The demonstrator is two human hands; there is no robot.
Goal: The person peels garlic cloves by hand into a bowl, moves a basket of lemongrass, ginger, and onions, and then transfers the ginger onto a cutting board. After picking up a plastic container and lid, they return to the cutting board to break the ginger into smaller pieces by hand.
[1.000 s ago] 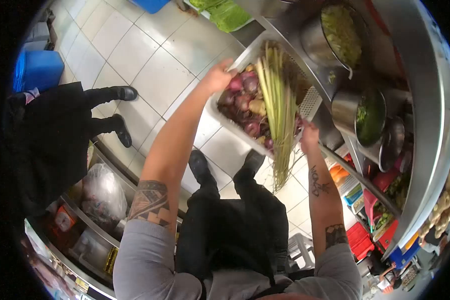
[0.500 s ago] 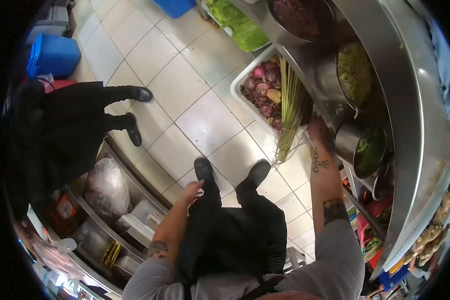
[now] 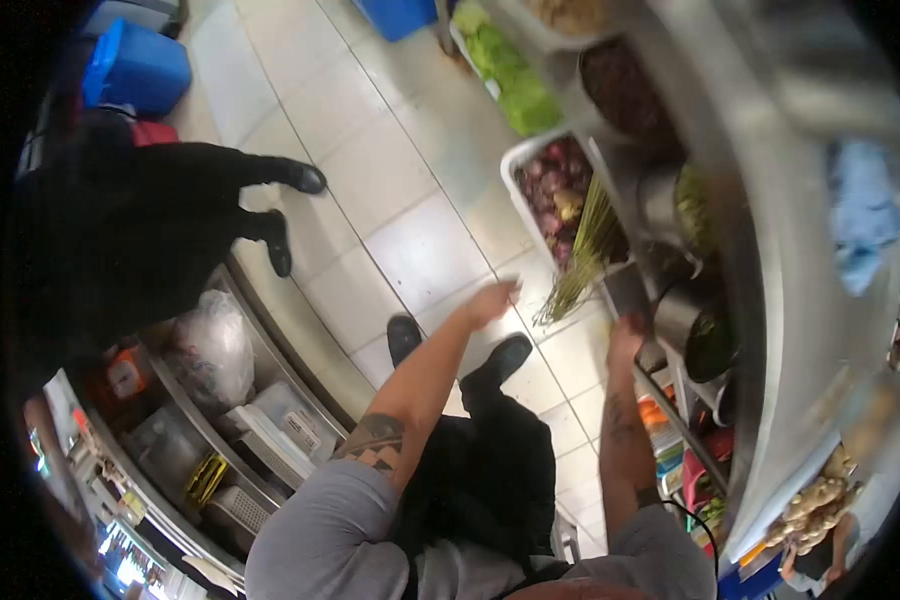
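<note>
My left hand (image 3: 492,303) hangs over the tiled floor in front of my shoes, left of a bundle of long green stalks like lemongrass (image 3: 582,262). Its fingers look bent but are smeared by motion. My right hand (image 3: 625,340) is beside the steel counter's lower edge, just below the crate; blur hides whether its fingers hold anything. The white crate (image 3: 518,190) holds red onions (image 3: 550,185), with the stalks lying along its right side and sticking out over the near end.
Steel pots (image 3: 685,320) of food sit in the counter at right. Green leafy vegetables (image 3: 515,85) lie beyond the crate. A person in black (image 3: 150,220) stands at left, near a blue bin (image 3: 140,65). Open shelving (image 3: 270,400) with containers and a plastic bag is left of me.
My left hand has moved forward and right, towards the crate. My right hand has drawn back from the crate's near right corner. The view has shifted, and the counter is blurred.
</note>
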